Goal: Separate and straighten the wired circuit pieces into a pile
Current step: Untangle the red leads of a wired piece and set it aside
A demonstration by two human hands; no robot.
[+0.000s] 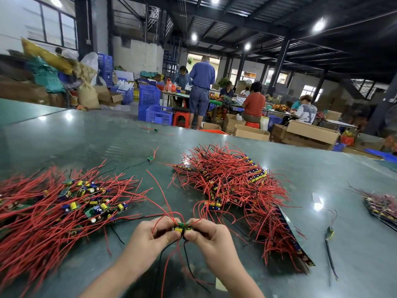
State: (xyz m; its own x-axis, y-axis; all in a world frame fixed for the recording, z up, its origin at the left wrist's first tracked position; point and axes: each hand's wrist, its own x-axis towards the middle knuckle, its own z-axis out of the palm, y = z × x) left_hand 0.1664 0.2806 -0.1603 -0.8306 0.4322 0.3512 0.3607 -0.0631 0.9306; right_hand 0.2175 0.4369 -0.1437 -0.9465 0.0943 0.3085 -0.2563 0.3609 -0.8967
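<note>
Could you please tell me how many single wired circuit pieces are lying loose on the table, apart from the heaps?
3: one far piece near the table's back edge, one middle piece between the two big heaps, and one right piece near the right edge. Others may hide among the heaps.

Both forearms are bare up to the frame's lower edge, with no sleeves, and the left hand [150,232] and right hand [209,235] are ungloved.
</note>
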